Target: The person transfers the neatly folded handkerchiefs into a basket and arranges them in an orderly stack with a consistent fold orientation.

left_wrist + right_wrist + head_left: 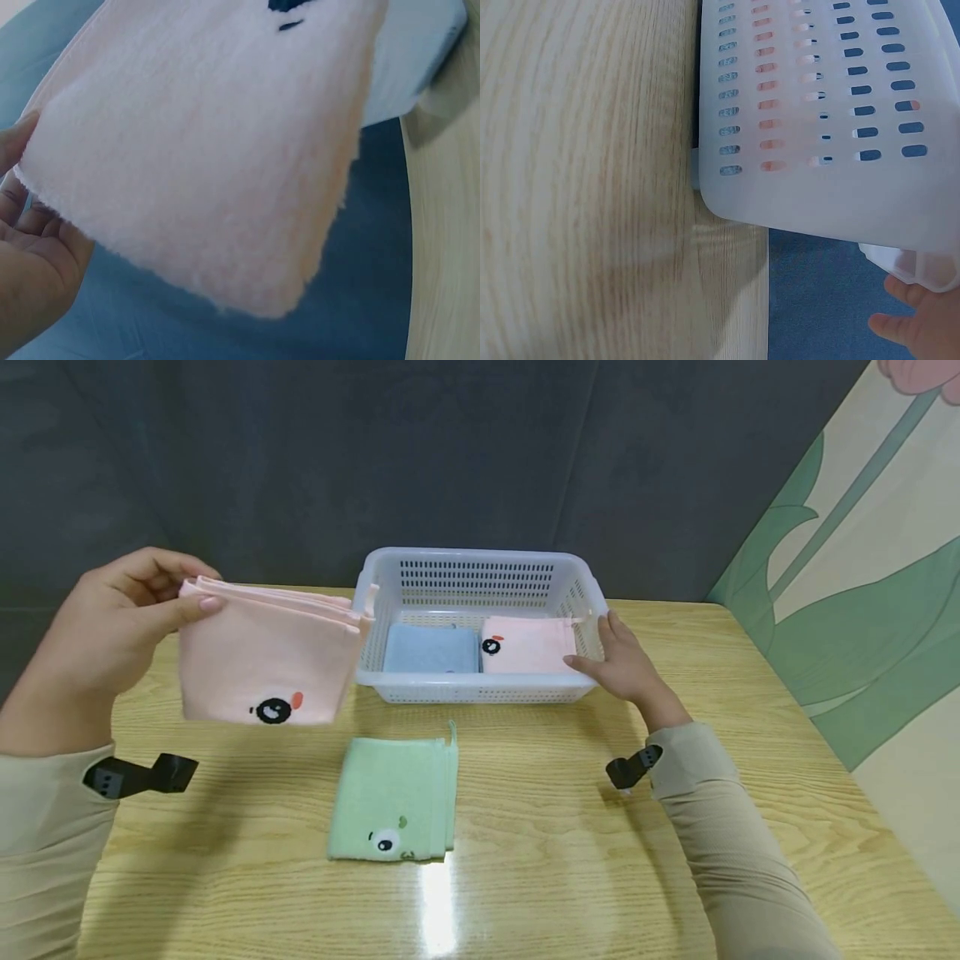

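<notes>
My left hand (112, 627) pinches a folded pink towel (262, 652) by its upper left corner, thumb in front, and holds it above the table at left. The towel has an embroidered black eye; in the left wrist view its fuzzy face (195, 165) fills the middle. At the white plastic basket (480, 687), my right hand (626, 664) grips the right end of the rim, with fingers (896, 326) hanging over the outside. Inside the basket, a folded blue towel (431, 649) lies left of another folded pink towel (528, 647).
A folded green towel (393, 797) with a hanging loop lies on the wooden table (540, 860), in front of the basket. Behind the table hangs a dark cloth (480, 460). A wall with painted flowers (862, 577) borders the right side.
</notes>
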### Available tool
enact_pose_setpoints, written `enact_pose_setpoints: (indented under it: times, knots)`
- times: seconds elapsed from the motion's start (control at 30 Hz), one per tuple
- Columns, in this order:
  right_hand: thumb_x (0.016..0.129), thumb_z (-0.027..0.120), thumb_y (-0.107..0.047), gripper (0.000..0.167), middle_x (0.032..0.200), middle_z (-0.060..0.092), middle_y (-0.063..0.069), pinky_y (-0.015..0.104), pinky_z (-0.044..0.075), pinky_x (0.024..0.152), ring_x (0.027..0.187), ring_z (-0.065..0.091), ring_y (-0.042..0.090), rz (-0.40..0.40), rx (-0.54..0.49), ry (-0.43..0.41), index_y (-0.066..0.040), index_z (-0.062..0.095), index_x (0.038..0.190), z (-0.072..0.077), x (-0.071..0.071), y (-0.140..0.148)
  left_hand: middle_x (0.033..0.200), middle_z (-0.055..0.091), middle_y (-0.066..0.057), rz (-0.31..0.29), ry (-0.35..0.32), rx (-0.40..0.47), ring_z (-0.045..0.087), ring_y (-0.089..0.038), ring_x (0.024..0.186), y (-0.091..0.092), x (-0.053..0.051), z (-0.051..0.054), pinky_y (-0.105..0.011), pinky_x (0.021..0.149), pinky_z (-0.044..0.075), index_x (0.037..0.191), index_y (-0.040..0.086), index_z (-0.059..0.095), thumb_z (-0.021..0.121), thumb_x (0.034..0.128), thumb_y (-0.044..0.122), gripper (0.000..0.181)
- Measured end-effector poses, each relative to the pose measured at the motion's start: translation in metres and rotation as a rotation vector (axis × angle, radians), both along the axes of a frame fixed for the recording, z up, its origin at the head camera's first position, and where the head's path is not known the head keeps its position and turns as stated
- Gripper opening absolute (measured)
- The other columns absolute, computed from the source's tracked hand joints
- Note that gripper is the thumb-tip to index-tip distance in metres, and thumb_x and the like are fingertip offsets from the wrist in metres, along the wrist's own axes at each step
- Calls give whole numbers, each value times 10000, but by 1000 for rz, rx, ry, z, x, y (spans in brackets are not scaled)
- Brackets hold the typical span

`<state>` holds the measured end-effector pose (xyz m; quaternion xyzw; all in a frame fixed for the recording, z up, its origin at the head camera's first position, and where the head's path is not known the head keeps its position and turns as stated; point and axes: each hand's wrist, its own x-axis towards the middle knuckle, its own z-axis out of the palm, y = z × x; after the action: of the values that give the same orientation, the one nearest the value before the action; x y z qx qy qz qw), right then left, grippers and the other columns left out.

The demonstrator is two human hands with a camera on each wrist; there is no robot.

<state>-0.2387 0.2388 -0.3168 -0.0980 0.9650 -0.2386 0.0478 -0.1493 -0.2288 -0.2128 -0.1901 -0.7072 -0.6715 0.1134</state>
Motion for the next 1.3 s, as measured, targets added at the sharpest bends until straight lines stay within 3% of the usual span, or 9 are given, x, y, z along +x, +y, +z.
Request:
enact_pose_setpoints:
  times: [0.1,0.3,0.53,0.97,1.3]
  knots:
    - [810,464,-521,915,1411,-96,181,523,47,981,1272,-42,354,-2,-2,-2,32,-13,1361,0,0,0,810,543,-102,-32,4,35,498,-147,656,5,-3,2,-165,522,437,935,-71,583,544,777,-114,168]
    - [812,467,-515,909,1413,-90,176,518,51,984,1272,-35,353,-1,-7,5,35,-5,1361,-1,0,-1,816,536,-100,-32,2,67,481,-148,667,15,-9,6,-167,527,434,924,-55,598,552,770,-114,171]
    - [813,456,-527,914,1413,-102,168,515,41,985,1272,-47,347,2,1,-5,36,-11,1360,-1,0,0,805,528,-108,-89,10,114,470,-149,661,23,-13,7,-167,523,430,910,-75,589,544,773,-122,152]
    - [815,462,-516,907,1414,-73,183,518,51,983,1273,-32,351,8,9,10,45,2,1358,-2,-1,0,743,477,-108,-48,30,164,416,-154,628,34,-22,6,-162,491,409,889,-70,595,574,757,-107,139]
    - [817,462,-512,904,1415,-90,166,516,49,984,1273,-36,348,1,5,6,42,-5,1358,-1,0,0,739,474,-118,-56,33,188,417,-163,625,45,-31,8,-173,487,413,885,-59,603,580,754,-102,139]
